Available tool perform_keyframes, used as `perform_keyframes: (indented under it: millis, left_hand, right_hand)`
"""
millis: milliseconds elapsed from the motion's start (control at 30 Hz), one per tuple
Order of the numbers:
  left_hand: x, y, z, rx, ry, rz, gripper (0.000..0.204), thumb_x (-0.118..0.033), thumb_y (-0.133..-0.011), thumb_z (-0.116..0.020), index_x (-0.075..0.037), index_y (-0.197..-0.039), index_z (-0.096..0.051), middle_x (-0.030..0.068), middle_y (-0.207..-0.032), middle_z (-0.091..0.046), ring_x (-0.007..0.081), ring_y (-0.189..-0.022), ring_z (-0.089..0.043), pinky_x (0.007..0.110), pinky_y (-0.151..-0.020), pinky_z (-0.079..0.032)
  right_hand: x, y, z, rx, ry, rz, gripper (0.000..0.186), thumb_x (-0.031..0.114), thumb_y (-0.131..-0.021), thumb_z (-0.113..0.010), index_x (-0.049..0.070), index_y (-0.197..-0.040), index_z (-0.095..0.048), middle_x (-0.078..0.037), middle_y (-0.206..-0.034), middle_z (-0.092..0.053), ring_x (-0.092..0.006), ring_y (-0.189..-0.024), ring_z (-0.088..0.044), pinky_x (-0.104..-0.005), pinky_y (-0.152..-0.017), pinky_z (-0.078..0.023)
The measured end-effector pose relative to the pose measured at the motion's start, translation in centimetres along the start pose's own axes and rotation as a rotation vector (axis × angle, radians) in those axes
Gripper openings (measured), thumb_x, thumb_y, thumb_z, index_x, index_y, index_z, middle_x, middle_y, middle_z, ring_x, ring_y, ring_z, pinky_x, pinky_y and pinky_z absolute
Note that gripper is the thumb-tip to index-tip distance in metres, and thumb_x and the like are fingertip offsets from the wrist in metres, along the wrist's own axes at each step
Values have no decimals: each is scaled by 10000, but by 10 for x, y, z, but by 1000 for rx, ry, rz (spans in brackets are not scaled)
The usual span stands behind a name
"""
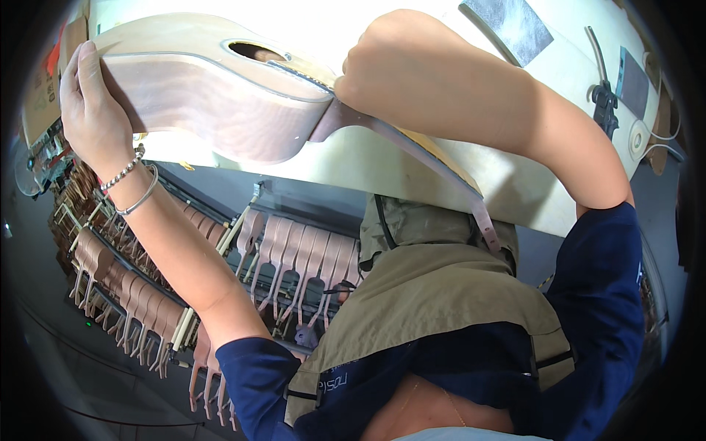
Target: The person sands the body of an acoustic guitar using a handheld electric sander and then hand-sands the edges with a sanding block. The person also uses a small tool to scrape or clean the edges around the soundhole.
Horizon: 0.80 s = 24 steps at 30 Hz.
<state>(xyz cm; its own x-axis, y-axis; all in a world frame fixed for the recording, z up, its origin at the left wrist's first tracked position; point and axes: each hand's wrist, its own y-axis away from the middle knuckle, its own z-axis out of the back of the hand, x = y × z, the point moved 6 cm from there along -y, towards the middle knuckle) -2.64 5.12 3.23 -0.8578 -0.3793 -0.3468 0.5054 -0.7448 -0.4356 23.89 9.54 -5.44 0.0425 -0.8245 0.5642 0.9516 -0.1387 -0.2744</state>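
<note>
An unfinished acoustic guitar in pale bare wood lies tilted on its side over the white tabletop, its round soundhole at the top. The neck runs down to the right, and its slotted headstock reaches past the table edge by my apron. My left hand grips the tail end of the body, with fingers and thumb laid along its rim. By the joint of neck and body, my right hand is curled closed near the fingerboard. Its fingertips, and anything in them, are hidden behind the fist.
The white tabletop carries a grey abrasive-looking sheet, a black clamp-like tool with a metal rod and a white round item with a cable. Below the edge, racks hold many guitar necks. Cardboard stands at far left.
</note>
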Motion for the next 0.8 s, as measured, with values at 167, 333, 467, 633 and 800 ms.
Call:
perform_keyframes:
  millis: [167,333,467,633,800]
  left_hand:
    - [1,0,2,-2,-14,1,540,-495,-971,-581,-27,-1203,-718,130,-1175,-731,232,-1087,-674,313,-978,-473]
    - [2,0,2,-7,-4,-1,529,-491,-977,-574,-36,-1205,-720,123,-1173,-733,221,-1082,-675,312,-977,-474]
    - [0,0,1,2,5,0,530,-497,-976,-574,-43,-1205,-723,122,-1174,-732,219,-1084,-675,310,-974,-475]
    - [0,1,2,4,-12,-6,534,-503,-974,-581,-44,-1204,-726,124,-1172,-732,222,-1088,-676,315,-972,-477]
    - [4,-4,2,-13,23,-97,477,-460,-948,-621,-44,-1148,-744,153,-1103,-737,253,-1028,-690,331,-940,-501]
  right_hand:
    - [-8,-8,8,-6,-136,42,107,133,-677,-766,36,-693,-723,-157,-662,-682,-316,-647,-703,-376,-590,-556]
    - [-5,6,3,-33,-185,26,113,142,-681,-757,35,-687,-721,-180,-655,-668,-325,-646,-698,-376,-581,-548]
    - [-13,-5,6,2,-59,78,96,137,-709,-722,43,-694,-727,-177,-672,-673,-323,-663,-700,-369,-585,-545]
    - [-1,21,5,227,145,-9,56,51,-733,-653,80,-758,-694,-95,-702,-669,-315,-706,-686,-376,-639,-539]
    - [-9,23,4,115,6,5,59,74,-774,-645,62,-809,-691,-95,-740,-653,-300,-777,-675,-400,-691,-553]
